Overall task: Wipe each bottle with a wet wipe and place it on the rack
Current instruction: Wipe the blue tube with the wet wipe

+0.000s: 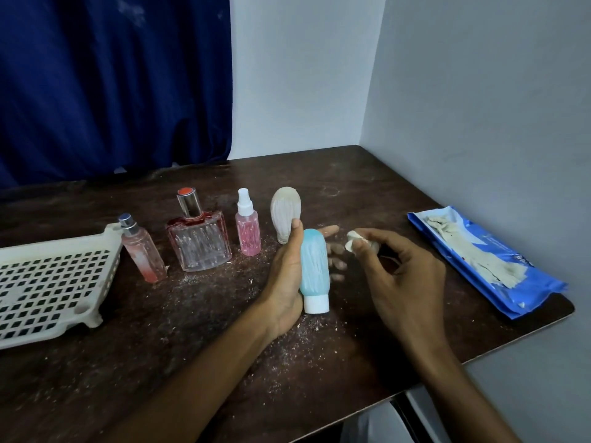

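Left hand (284, 282) fingers behind blue bottle (315, 270)

Dim, soft indoor light; faint shadows under the hands, slight blur throughout, and wide-angle bending at the edges.

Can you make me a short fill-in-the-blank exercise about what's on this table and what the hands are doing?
1. The left hand grips the blue bottle, which stands on its ____ cap.
2. The right hand pinches a crumpled ____.
3. The white rack holds ____ bottles.
4. The wipes pack lies against the wall on the table's ____ side.

Missing words: white; wipe; no; right
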